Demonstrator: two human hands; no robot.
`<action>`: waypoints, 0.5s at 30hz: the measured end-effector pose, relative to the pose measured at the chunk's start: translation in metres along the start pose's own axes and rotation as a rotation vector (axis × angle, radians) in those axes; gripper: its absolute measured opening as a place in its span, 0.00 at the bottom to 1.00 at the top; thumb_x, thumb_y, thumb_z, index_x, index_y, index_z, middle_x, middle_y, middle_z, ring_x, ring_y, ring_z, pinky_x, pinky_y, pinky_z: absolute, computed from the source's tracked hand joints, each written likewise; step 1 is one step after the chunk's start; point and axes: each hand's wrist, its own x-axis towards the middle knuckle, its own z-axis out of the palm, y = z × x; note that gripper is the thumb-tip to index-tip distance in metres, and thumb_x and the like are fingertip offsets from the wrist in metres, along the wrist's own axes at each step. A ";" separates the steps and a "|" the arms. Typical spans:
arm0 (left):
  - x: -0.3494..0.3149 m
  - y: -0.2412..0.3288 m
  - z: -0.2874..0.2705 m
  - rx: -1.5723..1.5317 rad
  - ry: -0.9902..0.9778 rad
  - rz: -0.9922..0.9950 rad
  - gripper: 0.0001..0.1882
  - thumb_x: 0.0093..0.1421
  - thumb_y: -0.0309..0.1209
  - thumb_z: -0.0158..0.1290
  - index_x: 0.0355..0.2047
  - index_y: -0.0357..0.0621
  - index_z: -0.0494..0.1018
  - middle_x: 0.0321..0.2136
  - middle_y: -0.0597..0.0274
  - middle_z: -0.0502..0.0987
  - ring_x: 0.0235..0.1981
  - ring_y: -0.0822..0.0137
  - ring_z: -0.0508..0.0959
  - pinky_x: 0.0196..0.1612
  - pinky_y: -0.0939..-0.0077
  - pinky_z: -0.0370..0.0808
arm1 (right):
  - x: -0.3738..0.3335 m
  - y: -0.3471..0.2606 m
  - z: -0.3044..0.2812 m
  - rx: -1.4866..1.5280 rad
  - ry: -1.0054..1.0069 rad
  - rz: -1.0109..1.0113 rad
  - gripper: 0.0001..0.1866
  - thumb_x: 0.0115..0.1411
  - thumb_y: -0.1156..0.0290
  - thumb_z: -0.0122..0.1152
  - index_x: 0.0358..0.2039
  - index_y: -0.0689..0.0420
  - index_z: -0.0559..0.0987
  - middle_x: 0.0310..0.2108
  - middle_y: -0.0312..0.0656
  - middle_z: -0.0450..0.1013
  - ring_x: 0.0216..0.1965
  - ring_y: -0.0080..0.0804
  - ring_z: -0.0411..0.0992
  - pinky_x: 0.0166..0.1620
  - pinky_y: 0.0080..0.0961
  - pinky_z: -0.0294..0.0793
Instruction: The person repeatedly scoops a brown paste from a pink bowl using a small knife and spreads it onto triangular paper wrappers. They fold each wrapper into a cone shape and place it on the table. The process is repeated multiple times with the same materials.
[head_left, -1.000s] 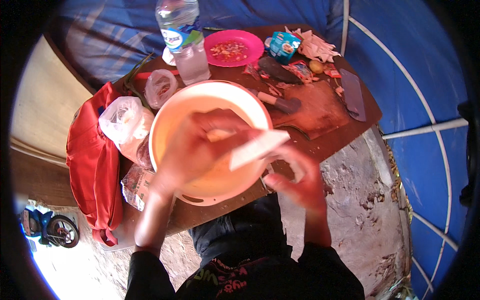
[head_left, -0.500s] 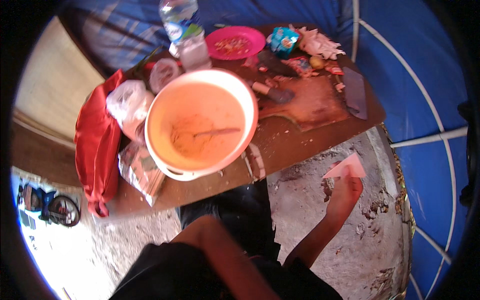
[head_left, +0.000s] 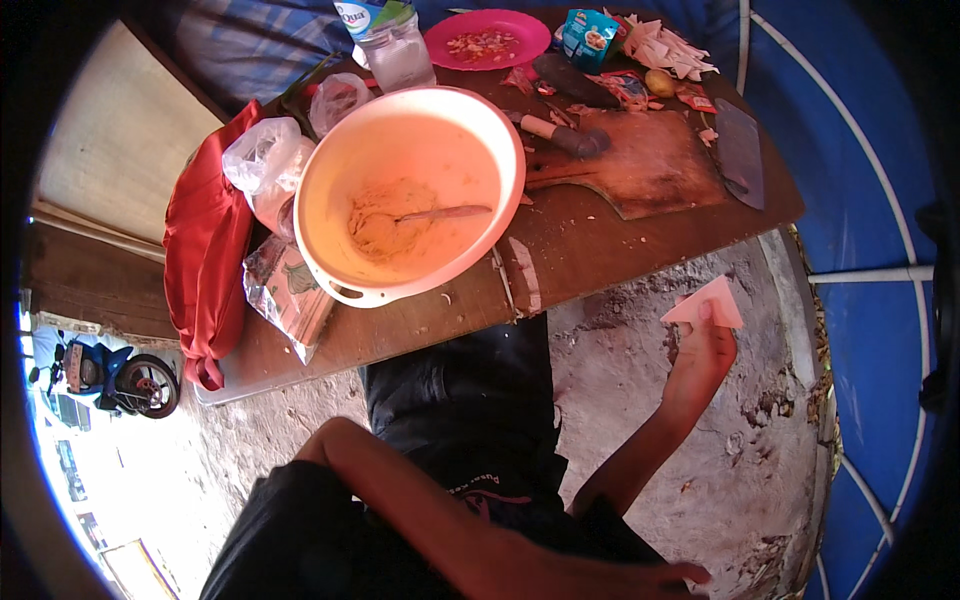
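My right hand (head_left: 708,345) is out to the right, past the table's front edge and over the concrete floor. It pinches a pale, folded triangle of tissue (head_left: 705,303) between thumb and fingers. My left arm crosses my body, and my left hand (head_left: 625,575) is low at the picture's bottom edge, near my right side. One finger there stretches out; the rest is partly cut off and dim, with nothing seen in it. On the table a large white basin (head_left: 430,110) holds a pale batter-like mixture (head_left: 385,220) with a spoon (head_left: 445,213) lying in it.
A wooden cutting board (head_left: 660,165), a knife (head_left: 738,150) and a stone pestle (head_left: 565,133) lie right of the basin. Behind are a pink plate (head_left: 490,40) of chopped pieces and a water bottle (head_left: 395,50). Red cloth (head_left: 205,250) and plastic bags (head_left: 265,160) lie left.
The whole view has tilted, so the table sits higher in it. My left forearm has swung across my body, bringing its hand into view at the bottom. The right hand still holds the tissue.
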 end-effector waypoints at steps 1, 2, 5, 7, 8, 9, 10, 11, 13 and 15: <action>0.001 0.000 0.000 -0.008 -0.005 0.002 0.24 0.56 0.41 0.53 0.50 0.41 0.71 0.53 0.49 0.71 0.53 0.50 0.73 0.55 0.58 0.68 | 0.000 0.001 0.000 -0.042 0.031 0.028 0.15 0.66 0.71 0.57 0.47 0.70 0.76 0.42 0.44 0.76 0.43 0.32 0.75 0.51 0.30 0.71; 0.000 -0.001 0.000 -0.020 -0.006 0.003 0.24 0.57 0.41 0.53 0.51 0.41 0.71 0.53 0.49 0.71 0.53 0.50 0.72 0.55 0.58 0.68 | 0.000 0.001 0.001 -0.051 0.028 0.038 0.15 0.66 0.71 0.56 0.47 0.70 0.75 0.43 0.44 0.75 0.45 0.34 0.74 0.51 0.34 0.72; 0.000 -0.004 0.003 -0.051 -0.008 0.026 0.25 0.57 0.42 0.51 0.52 0.41 0.70 0.54 0.49 0.71 0.53 0.51 0.72 0.56 0.59 0.68 | -0.001 0.004 0.005 -0.061 -0.002 0.071 0.16 0.67 0.70 0.55 0.48 0.69 0.74 0.44 0.45 0.74 0.46 0.36 0.74 0.52 0.36 0.72; 0.002 -0.006 0.007 -0.072 -0.022 0.047 0.26 0.58 0.43 0.50 0.52 0.41 0.69 0.54 0.49 0.70 0.54 0.52 0.72 0.56 0.59 0.67 | -0.001 0.004 0.008 -0.092 -0.026 0.079 0.16 0.67 0.70 0.55 0.49 0.70 0.74 0.44 0.45 0.74 0.46 0.36 0.74 0.52 0.35 0.72; 0.004 -0.009 0.007 -0.083 -0.025 0.057 0.26 0.58 0.44 0.49 0.53 0.41 0.69 0.55 0.49 0.70 0.54 0.52 0.72 0.56 0.59 0.67 | 0.000 0.005 0.010 -0.125 -0.043 0.077 0.16 0.67 0.70 0.55 0.49 0.70 0.74 0.44 0.45 0.74 0.46 0.36 0.74 0.52 0.35 0.72; 0.004 -0.010 0.008 -0.092 -0.031 0.068 0.26 0.59 0.44 0.49 0.53 0.41 0.69 0.55 0.50 0.70 0.54 0.52 0.72 0.57 0.60 0.67 | 0.001 0.006 0.013 -0.156 -0.063 0.076 0.16 0.67 0.70 0.55 0.49 0.70 0.74 0.44 0.45 0.74 0.45 0.36 0.74 0.52 0.34 0.72; 0.005 -0.012 0.009 -0.100 -0.043 0.076 0.27 0.59 0.45 0.48 0.54 0.41 0.69 0.55 0.50 0.70 0.54 0.52 0.72 0.57 0.60 0.67 | 0.002 0.008 0.015 -0.161 -0.105 0.087 0.15 0.66 0.70 0.57 0.47 0.69 0.76 0.42 0.44 0.75 0.45 0.33 0.74 0.52 0.31 0.71; 0.004 -0.012 0.009 -0.098 -0.035 0.077 0.27 0.59 0.45 0.48 0.54 0.41 0.68 0.55 0.50 0.70 0.55 0.53 0.71 0.57 0.60 0.67 | 0.003 0.010 0.017 -0.166 -0.149 0.104 0.15 0.65 0.70 0.58 0.45 0.69 0.78 0.41 0.43 0.76 0.44 0.30 0.74 0.51 0.28 0.70; 0.007 -0.016 0.007 -0.111 -0.029 0.080 0.28 0.60 0.46 0.47 0.55 0.41 0.68 0.56 0.50 0.69 0.55 0.53 0.71 0.57 0.60 0.67 | 0.006 0.017 0.023 -0.220 -0.213 0.133 0.14 0.63 0.70 0.61 0.43 0.68 0.80 0.39 0.41 0.78 0.43 0.27 0.74 0.52 0.25 0.69; 0.005 -0.016 0.003 -0.133 -0.029 0.074 0.28 0.60 0.47 0.46 0.55 0.42 0.67 0.56 0.50 0.69 0.56 0.54 0.71 0.58 0.61 0.66 | 0.011 0.022 0.027 -0.320 -0.215 0.134 0.13 0.62 0.69 0.63 0.41 0.67 0.81 0.40 0.40 0.78 0.44 0.26 0.74 0.52 0.25 0.68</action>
